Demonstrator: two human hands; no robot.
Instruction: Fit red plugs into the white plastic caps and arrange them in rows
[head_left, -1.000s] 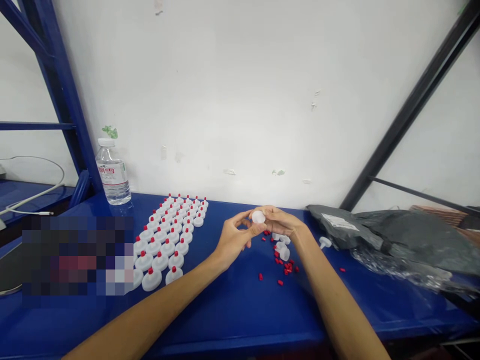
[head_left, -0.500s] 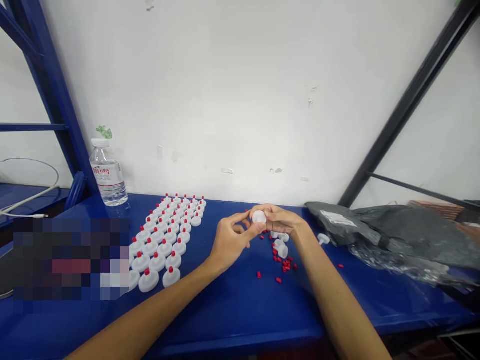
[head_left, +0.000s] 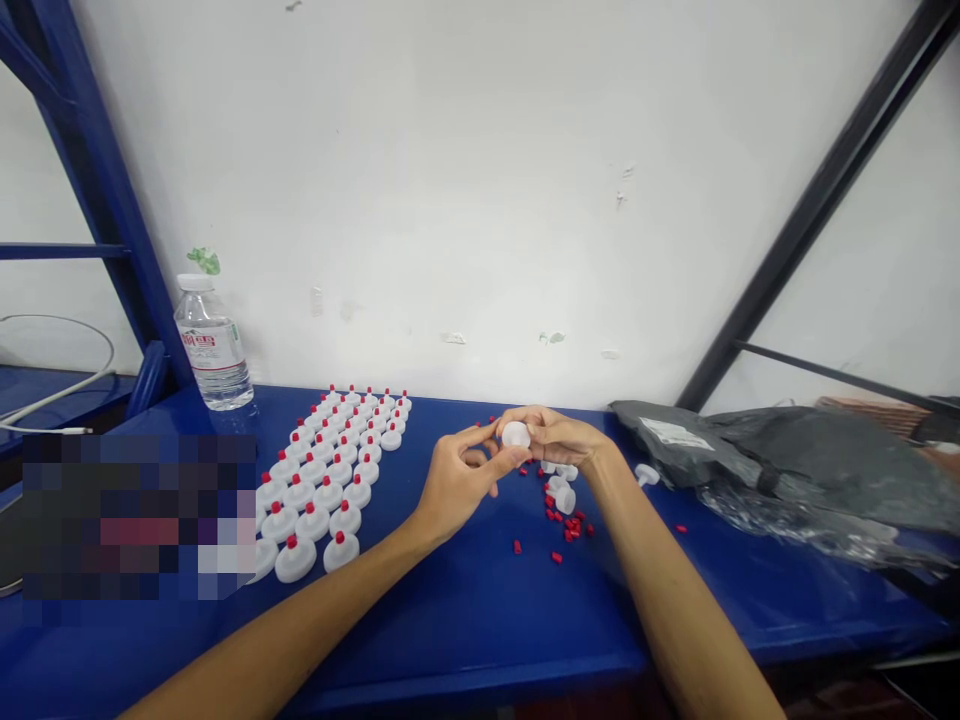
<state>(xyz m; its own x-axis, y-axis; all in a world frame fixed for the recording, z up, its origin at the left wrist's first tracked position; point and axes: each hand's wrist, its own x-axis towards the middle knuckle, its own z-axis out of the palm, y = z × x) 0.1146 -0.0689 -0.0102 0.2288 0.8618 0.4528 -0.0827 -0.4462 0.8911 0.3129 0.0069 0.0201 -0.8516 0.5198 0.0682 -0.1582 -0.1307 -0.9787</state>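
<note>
Between the fingertips of my left hand (head_left: 463, 478) and my right hand (head_left: 559, 434) is a white round plastic cap (head_left: 515, 435), its flat disc turned toward me. Both hands are closed on it above the table. Its far side is hidden by the fingers. Several loose red tips (head_left: 573, 527) lie scattered below my right wrist, beside several white caps (head_left: 564, 497) without red tips. To the left of my hands stand rows of white caps (head_left: 295, 558), each with a red tip pointing up.
A water bottle (head_left: 214, 350) stands at the back left of the blue table (head_left: 450, 640). Grey plastic bags (head_left: 825, 460) and clear wrap (head_left: 795, 525) lie on the right, with a single white cap (head_left: 646, 475) near them. A blurred-out patch (head_left: 135, 530) covers the left.
The view has shifted very slightly. Both hands keep their hold on the white cap, with hardly any movement of the fingers.
</note>
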